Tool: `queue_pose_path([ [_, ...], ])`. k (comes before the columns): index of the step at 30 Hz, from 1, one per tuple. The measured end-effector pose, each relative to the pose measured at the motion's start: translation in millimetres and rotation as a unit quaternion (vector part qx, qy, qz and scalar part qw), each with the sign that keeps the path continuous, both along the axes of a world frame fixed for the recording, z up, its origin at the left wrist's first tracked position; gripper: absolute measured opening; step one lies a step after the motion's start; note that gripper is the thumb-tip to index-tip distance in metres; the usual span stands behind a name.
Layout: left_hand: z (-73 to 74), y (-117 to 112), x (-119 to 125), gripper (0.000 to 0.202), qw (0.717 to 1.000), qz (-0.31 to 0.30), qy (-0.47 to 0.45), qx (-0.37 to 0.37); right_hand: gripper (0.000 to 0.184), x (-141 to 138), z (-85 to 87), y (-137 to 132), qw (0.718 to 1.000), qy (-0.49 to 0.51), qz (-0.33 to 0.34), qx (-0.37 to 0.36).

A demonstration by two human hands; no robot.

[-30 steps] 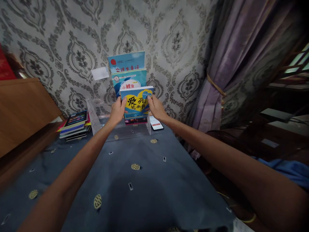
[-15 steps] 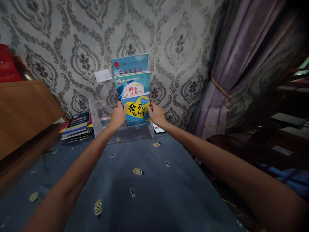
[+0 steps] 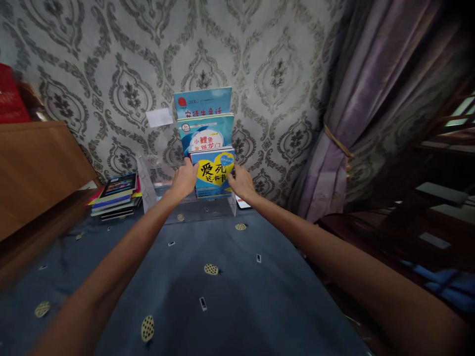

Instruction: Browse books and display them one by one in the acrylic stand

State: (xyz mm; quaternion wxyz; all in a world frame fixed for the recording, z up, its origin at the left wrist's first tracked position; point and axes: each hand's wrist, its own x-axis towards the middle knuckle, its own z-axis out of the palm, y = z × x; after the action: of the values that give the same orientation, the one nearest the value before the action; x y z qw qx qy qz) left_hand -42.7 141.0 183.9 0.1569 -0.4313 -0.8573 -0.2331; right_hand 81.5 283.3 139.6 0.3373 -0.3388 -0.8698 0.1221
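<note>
A blue book with a yellow heart on its cover point(image 3: 214, 172) stands upright in the front tier of a clear acrylic stand point(image 3: 148, 185) against the wall. My left hand point(image 3: 184, 179) grips the book's left edge and my right hand point(image 3: 241, 181) grips its right edge, fingers curled on the cover. Two more blue books stand in the tiers behind: one with a white circle point(image 3: 205, 133) and the tallest one point(image 3: 202, 102) at the back. The stand's left half holds no books.
A stack of flat books point(image 3: 116, 194) lies left of the stand. A phone point(image 3: 243, 202) peeks out behind my right wrist. Dark blue patterned cloth point(image 3: 208, 296) covers the table. A wooden headboard point(image 3: 33, 168) is at left, a purple curtain point(image 3: 356, 109) at right.
Both hands have lowered the heart-cover book down into the front tier of the stand. It now sits lower, covering less of the book behind, and hides most of the phone.
</note>
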Motion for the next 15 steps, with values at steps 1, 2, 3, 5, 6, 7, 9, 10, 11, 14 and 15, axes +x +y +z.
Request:
queue_pose_path([
  [1, -0.4, 0, 0, 0.030, 1.000, -0.003, -0.005, 0.003, 0.028, 0, -1.5, 1, 1.000, 0.006, 0.003, 0.005],
  [2, -1.0, 1, -1, 0.029, 1.000, -0.006, -0.010, 0.005, 0.029, -1, -2.8, 2, 1.000, 0.011, 0.006, 0.008],
  [3, -1.7, 1, -2, 0.029, 1.000, -0.009, -0.014, 0.007, 0.030, -1, -3.9, 2, 1.000, 0.016, 0.008, 0.009],
  [5, -3.1, 2, -4, 0.027, 1.000, -0.014, -0.018, 0.011, 0.033, -1, -5.2, 1, 1.000, 0.023, 0.008, 0.002],
  [6, -3.7, 2, -5, 0.026, 1.000, -0.017, -0.020, 0.013, 0.034, -1, -5.5, 0, 1.000, 0.026, 0.006, -0.003],
  [7, -4.2, 3, -6, 0.025, 0.999, -0.021, -0.021, 0.017, 0.034, -1, -5.7, 0, 1.000, 0.029, 0.003, -0.008],
  [9, -4.5, 4, -9, 0.023, 0.999, -0.029, -0.024, 0.024, 0.036, -1, -6.0, -1, 0.999, 0.036, 0.002, -0.012],
  [10, -4.4, 4, -10, 0.022, 0.999, -0.033, -0.025, 0.027, 0.036, -1, -6.1, -1, 0.999, 0.038, 0.003, -0.013],
  [11, -4.1, 4, -11, 0.021, 0.999, -0.034, -0.028, 0.028, 0.037, -1, -6.2, -1, 0.999, 0.040, 0.004, -0.014],
  [14, -2.9, 5, -12, 0.021, 0.999, -0.033, -0.035, 0.024, 0.037, 0, -6.6, -1, 0.999, 0.046, 0.009, -0.017],
  [15, -2.5, 5, -12, 0.021, 0.999, -0.035, -0.035, 0.023, 0.037, 0, -6.7, -1, 0.999, 0.047, 0.010, -0.018],
])
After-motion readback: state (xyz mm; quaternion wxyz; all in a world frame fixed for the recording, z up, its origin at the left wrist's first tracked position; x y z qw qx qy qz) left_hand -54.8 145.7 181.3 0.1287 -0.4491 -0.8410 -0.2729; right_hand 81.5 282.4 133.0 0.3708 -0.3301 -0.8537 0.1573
